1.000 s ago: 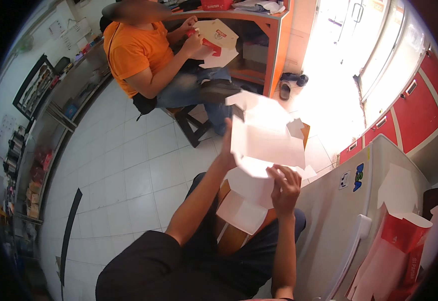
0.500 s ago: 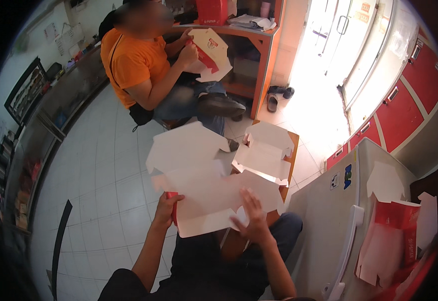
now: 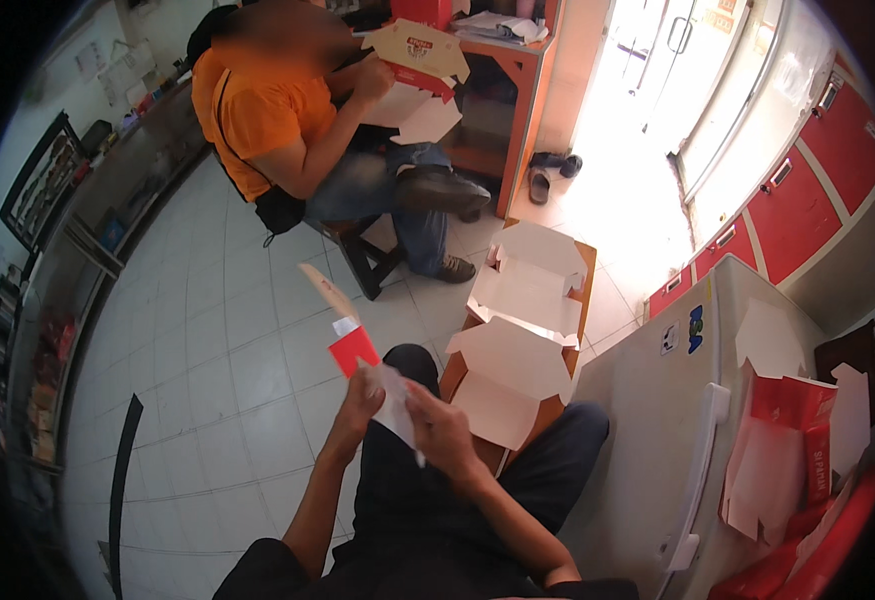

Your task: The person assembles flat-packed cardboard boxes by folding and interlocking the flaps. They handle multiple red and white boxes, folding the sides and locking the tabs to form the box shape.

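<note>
Both my hands hold a flat red and white cardboard box blank (image 3: 362, 350), seen edge-on above my lap. My left hand (image 3: 359, 398) grips its lower left part near the red panel. My right hand (image 3: 437, 425) pinches the white flap lower down, at the right. Two folded open white boxes, one nearer (image 3: 507, 375) and one farther (image 3: 532, 275), lie stacked on a brown stool just ahead of my knees. Across from me a seated person in an orange shirt (image 3: 277, 110) folds another box (image 3: 417, 50) with both hands.
A white fridge (image 3: 657, 430) stands close at my right, with red and white flat cartons (image 3: 797, 450) leaning beside it. An orange table (image 3: 512, 90) is behind the other person, shelves (image 3: 67, 250) run along the left wall, and bright glass doors (image 3: 657, 70) are ahead.
The box blank was spread wide and flat in front of me; now it is turned edge-on and drawn closer, with my hands nearer together over my lap. My view has tilted.
</note>
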{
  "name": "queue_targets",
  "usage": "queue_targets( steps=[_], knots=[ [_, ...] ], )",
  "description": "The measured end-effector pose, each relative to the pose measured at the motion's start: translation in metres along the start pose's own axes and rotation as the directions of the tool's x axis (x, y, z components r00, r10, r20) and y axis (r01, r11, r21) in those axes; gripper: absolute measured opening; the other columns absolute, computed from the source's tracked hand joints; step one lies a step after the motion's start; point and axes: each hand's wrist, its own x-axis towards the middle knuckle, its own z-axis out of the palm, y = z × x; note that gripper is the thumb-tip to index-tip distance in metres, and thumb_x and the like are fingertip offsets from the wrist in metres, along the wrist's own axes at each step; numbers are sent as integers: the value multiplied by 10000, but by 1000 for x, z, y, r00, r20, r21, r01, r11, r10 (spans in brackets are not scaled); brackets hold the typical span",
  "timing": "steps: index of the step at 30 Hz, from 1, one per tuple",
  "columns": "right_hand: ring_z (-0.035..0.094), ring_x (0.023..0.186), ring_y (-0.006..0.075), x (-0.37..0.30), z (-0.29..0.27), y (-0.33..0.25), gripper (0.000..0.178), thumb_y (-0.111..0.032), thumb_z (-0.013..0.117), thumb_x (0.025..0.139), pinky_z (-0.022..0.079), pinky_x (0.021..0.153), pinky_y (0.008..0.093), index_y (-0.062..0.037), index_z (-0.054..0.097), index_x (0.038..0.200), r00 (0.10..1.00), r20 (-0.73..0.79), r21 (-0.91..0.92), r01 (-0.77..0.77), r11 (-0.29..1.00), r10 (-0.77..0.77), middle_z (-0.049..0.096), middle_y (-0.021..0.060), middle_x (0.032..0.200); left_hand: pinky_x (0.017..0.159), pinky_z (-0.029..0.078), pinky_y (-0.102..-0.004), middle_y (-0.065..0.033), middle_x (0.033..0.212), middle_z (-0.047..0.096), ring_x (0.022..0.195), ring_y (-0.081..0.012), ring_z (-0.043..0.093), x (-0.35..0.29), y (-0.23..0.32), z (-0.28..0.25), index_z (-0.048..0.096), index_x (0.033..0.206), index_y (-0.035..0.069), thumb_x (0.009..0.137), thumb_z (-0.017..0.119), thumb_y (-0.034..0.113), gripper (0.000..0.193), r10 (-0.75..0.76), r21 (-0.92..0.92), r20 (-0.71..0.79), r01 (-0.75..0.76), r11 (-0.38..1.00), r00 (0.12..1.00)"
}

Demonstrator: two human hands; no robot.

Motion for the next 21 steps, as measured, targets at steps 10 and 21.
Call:
queue_targets(
  steps=[10,21],
  knots=[
    [187,1454,377,-8,31,9,938,-240,770,732,161,1168,539,-178,270,1523,882,230,-400,471,786,-412,209,174,1573,780,514,-280,-50,983,619,859,-129,616,-37,56,-11,572,1081,30,896,653,69,206,9,-310,-271,-97,946,963],
    [527,1233,277,-10,28,-13,488,-74,511,956,423,1005,324,-21,404,1429,979,199,518,-65,853,-46,475,202,1415,799,496,-286,-27,837,631,818,-112,604,-24,62,-8,625,916,50,935,659,177,133,93,-449,-257,-204,870,962]
  ],
)
